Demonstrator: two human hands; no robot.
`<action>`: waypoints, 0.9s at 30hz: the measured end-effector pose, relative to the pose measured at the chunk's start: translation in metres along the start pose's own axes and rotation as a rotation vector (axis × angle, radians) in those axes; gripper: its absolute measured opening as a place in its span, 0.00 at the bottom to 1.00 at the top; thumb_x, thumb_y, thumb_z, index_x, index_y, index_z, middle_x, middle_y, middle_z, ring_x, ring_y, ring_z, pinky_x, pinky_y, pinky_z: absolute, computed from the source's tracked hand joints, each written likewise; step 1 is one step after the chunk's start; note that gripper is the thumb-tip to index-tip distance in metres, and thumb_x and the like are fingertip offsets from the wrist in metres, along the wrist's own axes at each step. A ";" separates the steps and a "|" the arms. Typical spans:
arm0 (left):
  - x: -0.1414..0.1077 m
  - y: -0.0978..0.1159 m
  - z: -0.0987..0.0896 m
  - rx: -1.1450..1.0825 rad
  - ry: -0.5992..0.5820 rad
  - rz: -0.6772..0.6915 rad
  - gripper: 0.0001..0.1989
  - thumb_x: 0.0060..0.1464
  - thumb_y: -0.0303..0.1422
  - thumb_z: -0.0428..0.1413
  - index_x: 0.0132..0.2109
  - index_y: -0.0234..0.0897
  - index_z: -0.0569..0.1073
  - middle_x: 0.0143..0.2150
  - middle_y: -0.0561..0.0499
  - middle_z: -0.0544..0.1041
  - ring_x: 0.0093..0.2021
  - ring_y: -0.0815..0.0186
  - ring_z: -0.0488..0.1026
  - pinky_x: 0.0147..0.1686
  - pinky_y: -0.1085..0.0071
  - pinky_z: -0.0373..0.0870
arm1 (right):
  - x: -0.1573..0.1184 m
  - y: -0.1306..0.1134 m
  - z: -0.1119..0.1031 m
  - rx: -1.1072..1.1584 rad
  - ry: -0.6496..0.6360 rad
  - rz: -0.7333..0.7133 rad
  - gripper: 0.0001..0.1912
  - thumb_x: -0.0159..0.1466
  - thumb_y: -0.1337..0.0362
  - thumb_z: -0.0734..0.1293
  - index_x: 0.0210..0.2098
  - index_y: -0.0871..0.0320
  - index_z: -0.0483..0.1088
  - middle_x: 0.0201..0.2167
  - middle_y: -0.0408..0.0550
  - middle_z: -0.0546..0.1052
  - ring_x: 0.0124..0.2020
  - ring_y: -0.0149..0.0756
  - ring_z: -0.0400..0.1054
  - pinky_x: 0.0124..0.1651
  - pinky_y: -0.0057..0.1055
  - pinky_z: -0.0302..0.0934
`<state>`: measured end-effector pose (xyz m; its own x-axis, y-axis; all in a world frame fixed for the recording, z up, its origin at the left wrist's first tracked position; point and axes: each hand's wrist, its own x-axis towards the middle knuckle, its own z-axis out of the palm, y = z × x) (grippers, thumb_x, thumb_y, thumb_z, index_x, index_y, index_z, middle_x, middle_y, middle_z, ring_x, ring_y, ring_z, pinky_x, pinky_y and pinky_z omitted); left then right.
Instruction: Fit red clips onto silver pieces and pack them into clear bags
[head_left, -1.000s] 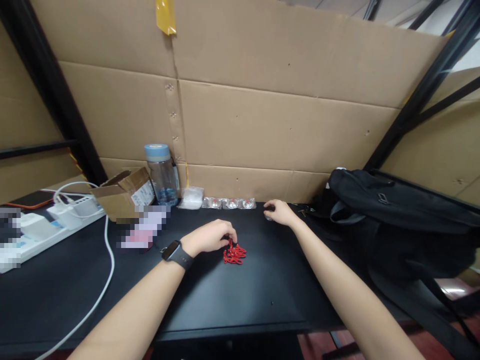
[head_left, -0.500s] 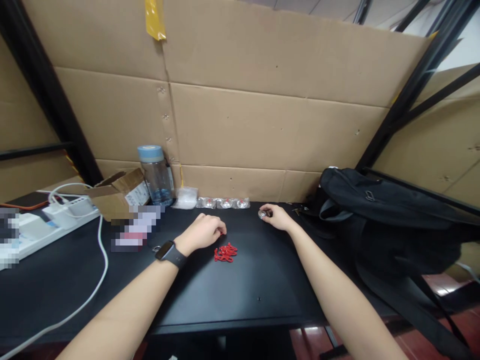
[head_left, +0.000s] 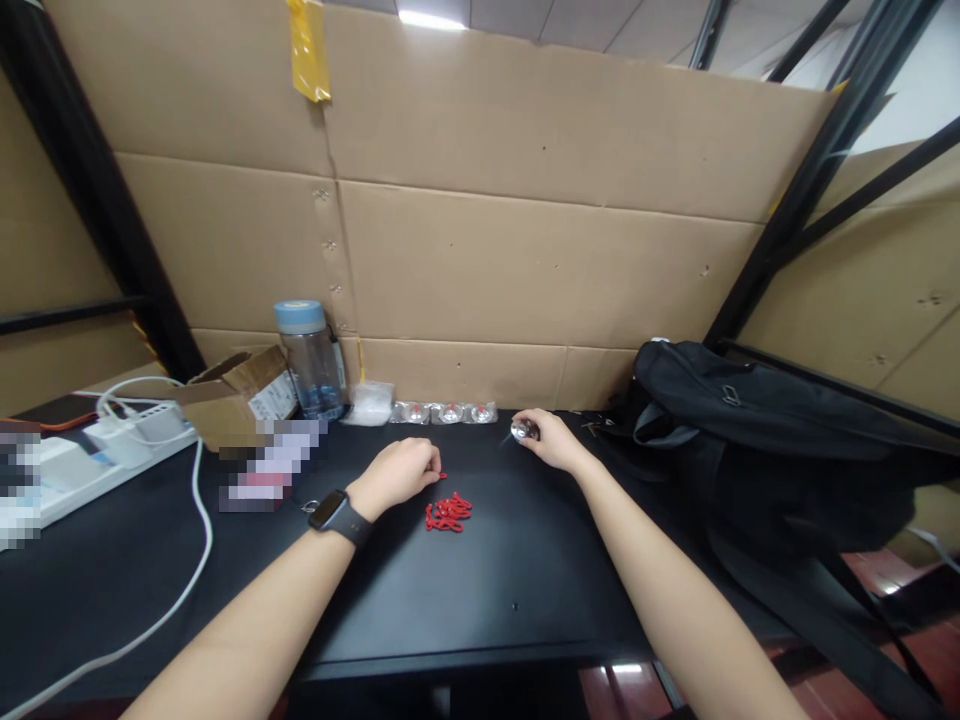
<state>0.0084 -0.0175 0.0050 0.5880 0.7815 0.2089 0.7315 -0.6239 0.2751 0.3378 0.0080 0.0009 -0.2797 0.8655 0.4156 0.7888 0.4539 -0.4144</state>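
Observation:
My left hand (head_left: 403, 472), wearing a black smartwatch (head_left: 330, 511), has its fingers pinched together on a small red cord loop (head_left: 442, 476); only the tip of the loop shows. Just below it on the black table lies a little pile of red cord loops (head_left: 449, 512). Farther right, my right hand (head_left: 553, 440) grips a round, shiny silver disc (head_left: 523, 430) by its edge. Part of that disc is hidden by the fingers. Between and behind both hands, three similar silver discs with red centres, in clear wrappers (head_left: 450, 412), lie in a row along the cardboard wall.
To the left stand a water bottle (head_left: 309, 360), an open cardboard box (head_left: 244, 395), a clear plastic bag (head_left: 370, 403) and a white power strip (head_left: 112, 445) with a cable. A black backpack (head_left: 780, 450) fills the right side. Small metal bits (head_left: 592, 424) lie near it.
The disc in my right hand has turned, showing more of its shiny face. My left hand has drawn back slightly, so the red loop's tip shows more. The camera has tilted up a little.

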 end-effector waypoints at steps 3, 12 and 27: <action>0.000 0.001 0.000 -0.002 0.016 0.028 0.05 0.56 0.29 0.56 0.33 0.40 0.77 0.36 0.49 0.80 0.38 0.61 0.77 0.40 0.69 0.67 | 0.000 -0.018 0.003 0.112 0.030 -0.076 0.20 0.57 0.70 0.72 0.49 0.55 0.74 0.46 0.50 0.79 0.45 0.39 0.73 0.51 0.36 0.65; 0.009 0.014 -0.006 -0.475 0.294 -0.038 0.11 0.61 0.40 0.56 0.46 0.42 0.80 0.44 0.50 0.83 0.38 0.61 0.78 0.38 0.69 0.71 | -0.007 -0.090 0.017 0.496 0.084 -0.137 0.25 0.57 0.64 0.75 0.53 0.50 0.71 0.52 0.49 0.78 0.49 0.41 0.75 0.46 0.34 0.69; 0.006 0.036 -0.007 -0.384 0.450 0.003 0.07 0.63 0.34 0.56 0.38 0.41 0.78 0.45 0.51 0.79 0.49 0.60 0.75 0.49 0.64 0.67 | -0.016 -0.117 0.026 0.591 0.130 -0.211 0.25 0.58 0.65 0.75 0.55 0.52 0.70 0.51 0.51 0.79 0.52 0.44 0.75 0.46 0.36 0.71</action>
<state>0.0355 -0.0357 0.0229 0.3244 0.7588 0.5649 0.5034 -0.6440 0.5760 0.2351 -0.0533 0.0215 -0.2984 0.7287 0.6164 0.2789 0.6842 -0.6738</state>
